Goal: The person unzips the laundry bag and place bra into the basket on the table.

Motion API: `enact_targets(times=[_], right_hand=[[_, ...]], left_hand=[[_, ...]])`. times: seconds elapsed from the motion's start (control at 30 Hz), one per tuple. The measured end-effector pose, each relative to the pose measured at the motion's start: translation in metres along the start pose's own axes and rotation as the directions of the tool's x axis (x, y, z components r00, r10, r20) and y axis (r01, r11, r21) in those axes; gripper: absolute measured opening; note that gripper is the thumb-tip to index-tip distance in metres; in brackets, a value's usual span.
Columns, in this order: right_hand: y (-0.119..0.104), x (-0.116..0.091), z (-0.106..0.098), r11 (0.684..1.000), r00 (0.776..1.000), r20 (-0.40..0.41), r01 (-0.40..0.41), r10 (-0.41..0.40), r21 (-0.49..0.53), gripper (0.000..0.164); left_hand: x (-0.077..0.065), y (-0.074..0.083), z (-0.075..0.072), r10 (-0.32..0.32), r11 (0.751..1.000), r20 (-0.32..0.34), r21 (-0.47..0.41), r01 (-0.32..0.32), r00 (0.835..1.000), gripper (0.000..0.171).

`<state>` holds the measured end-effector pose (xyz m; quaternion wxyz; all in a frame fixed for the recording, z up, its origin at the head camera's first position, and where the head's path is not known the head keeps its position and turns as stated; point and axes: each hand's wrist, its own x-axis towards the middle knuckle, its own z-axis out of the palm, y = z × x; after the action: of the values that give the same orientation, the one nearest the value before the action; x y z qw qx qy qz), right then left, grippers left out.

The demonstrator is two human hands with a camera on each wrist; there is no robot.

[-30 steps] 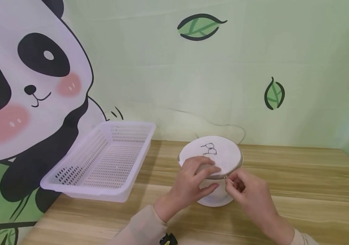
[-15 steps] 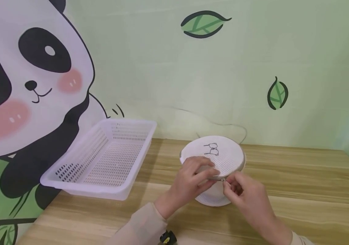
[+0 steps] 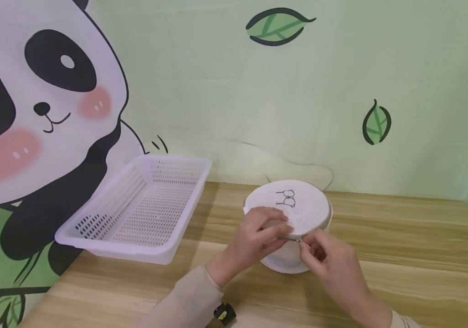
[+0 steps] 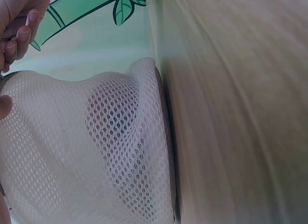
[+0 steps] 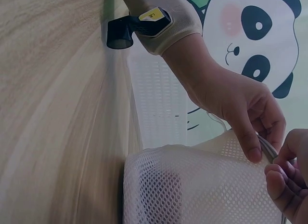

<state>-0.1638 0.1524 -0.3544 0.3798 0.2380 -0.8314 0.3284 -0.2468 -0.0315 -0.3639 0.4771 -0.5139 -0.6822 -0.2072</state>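
A round white mesh laundry bag point(image 3: 307, 207) stands upright on the table, with a glasses-like drawing on its flat top. A grey zipper point(image 3: 325, 224) runs around the top's edge. My left hand point(image 3: 254, 234) grips the near left of the rim, fingers over the top and thumb against the side below. At the near edge, my right hand point(image 3: 332, 257) pinches the zipper pull, which its fingertips mostly hide. Through the mesh side point(image 4: 113, 118) in the left wrist view, something dark shows inside; its kind is unclear.
A white plastic basket point(image 3: 164, 248) with slotted walls stands left of the bag on the wooden table point(image 3: 414, 241). Behind rises a pale green backdrop point(image 3: 201, 68) with a panda and leaves. A black wrist camera point(image 5: 144, 26) sits on the left sleeve.
My left thumb has closed up against the bag just below the rim. The right hand has shifted slightly left along the zipper. The whole view has tilted a little with the head.
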Motion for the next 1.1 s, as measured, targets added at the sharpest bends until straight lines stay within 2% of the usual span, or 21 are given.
enact_targets(times=[0.3,0.63,1.1], right_hand=[[0.0002,0.002,-0.0009,1.0,1.0,-0.019,0.02,-0.021,-0.019,0.023],[0.0016,0.0046,-0.0043,1.0,0.999,-0.034,-0.01,0.009,-0.021,0.024],[0.0048,0.0061,-0.0073,0.999,0.998,-0.055,0.007,-0.01,-0.046,0.022]], left_hand=[[-0.0003,-0.0015,-0.0021,0.001,1.0,-0.006,-0.012,-0.001,1.0,0.019],[-0.0006,-0.0032,-0.004,-0.007,0.999,-0.003,-0.035,0.007,1.0,0.018],[-0.0014,-0.0054,-0.0062,-0.017,0.999,0.007,-0.046,0.017,1.0,0.016]])
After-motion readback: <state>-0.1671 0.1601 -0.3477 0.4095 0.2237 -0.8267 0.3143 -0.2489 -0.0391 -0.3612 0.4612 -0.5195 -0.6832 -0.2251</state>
